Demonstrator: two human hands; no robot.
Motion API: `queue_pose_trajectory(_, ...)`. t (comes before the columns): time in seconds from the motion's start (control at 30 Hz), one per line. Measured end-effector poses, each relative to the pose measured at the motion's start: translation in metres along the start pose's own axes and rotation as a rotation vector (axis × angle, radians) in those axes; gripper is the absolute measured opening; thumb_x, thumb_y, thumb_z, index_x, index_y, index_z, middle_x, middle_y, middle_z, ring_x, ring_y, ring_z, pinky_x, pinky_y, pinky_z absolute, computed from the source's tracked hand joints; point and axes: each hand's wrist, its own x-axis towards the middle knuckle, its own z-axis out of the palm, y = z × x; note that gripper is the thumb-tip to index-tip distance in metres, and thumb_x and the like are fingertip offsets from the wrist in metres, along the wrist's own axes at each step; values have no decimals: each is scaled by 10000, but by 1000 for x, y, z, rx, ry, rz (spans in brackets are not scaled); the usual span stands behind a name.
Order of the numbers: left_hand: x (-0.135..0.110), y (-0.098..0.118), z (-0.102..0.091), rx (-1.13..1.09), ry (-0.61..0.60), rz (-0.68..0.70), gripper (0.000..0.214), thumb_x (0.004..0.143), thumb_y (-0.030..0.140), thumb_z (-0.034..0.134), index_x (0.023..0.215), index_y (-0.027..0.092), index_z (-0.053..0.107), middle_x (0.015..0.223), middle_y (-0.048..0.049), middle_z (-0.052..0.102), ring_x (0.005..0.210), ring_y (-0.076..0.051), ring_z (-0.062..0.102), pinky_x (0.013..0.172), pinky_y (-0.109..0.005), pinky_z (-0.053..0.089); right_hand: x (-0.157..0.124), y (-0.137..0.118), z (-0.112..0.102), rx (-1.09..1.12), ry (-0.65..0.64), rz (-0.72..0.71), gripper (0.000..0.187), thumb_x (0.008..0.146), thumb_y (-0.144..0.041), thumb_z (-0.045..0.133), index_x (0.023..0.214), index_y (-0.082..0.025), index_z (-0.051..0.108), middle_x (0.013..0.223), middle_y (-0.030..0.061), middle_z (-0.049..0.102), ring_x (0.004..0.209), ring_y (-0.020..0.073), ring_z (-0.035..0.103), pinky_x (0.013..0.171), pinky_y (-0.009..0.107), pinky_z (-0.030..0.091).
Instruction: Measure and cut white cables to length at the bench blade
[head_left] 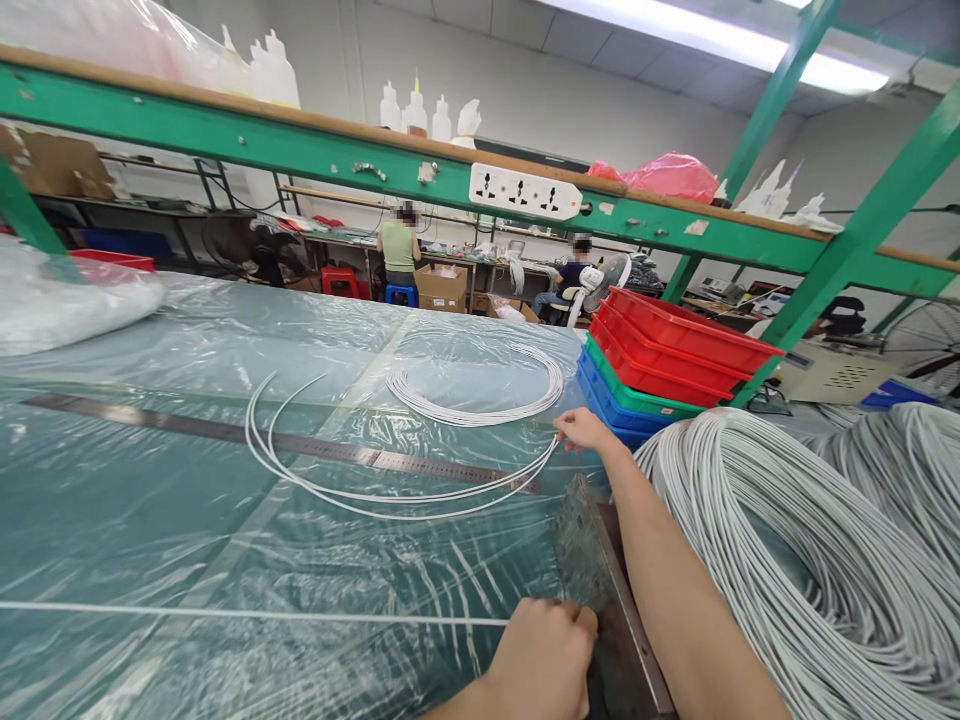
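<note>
My left hand (544,655) is closed near the front edge of the bench, pinching a white cable (262,613) that stretches straight off to the left. My right hand (581,430) reaches forward and pinches the ends of several cut white cable lengths (360,493) that curve in a loop over a long metal ruler (300,442). A small coil of white cable (480,395) lies just beyond them. Everything rests on a green bench covered with clear plastic sheet (150,500).
A big coil of grey-white cable (810,560) fills the right side. Stacked red, green and blue trays (667,365) stand behind my right hand. A green frame with a socket strip (525,190) runs overhead. A plastic bag (67,300) lies far left. Other people sit at far benches.
</note>
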Motion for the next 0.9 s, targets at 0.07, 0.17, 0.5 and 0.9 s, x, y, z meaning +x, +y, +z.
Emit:
queue_pose_trajectory(0.07, 0, 0, 1, -1, 0, -2, 193, 716, 156, 542, 909, 152, 558, 871, -75, 636, 724, -264, 635, 537, -328, 441, 0, 0, 0, -4, -4, 3, 171, 953, -216, 509, 847, -147, 624, 776, 11, 692, 532, 132, 617, 410, 163, 427)
queue_pose_trajectory(0.17, 1, 0, 2, -2, -17, -5, 202, 712, 177, 562, 912, 151, 556, 873, -82, 638, 733, -271, 638, 550, -330, 457, 1, 1, 0, -5, -6, 5, 158, 952, -219, 512, 877, -145, 629, 784, 13, 693, 544, 137, 624, 413, 167, 434)
queue_pose_trajectory(0.5, 2, -1, 2, -14, -44, 13, 220, 740, 234, 622, 930, 131, 577, 899, -103, 643, 741, -268, 640, 559, -324, 451, 5, 6, 4, 10, -9, -17, 197, 957, -210, 518, 800, -142, 617, 753, 26, 691, 492, 121, 599, 388, 151, 389)
queue_pose_trajectory(0.9, -4, -18, -3, -96, 84, 58, 148, 918, 253, 461, 829, 179, 553, 844, -39, 661, 641, -174, 608, 510, -259, 335, -4, -1, 6, 95, -49, -31, 191, 955, -204, 493, 807, -147, 601, 744, 14, 672, 481, 119, 587, 398, 164, 406)
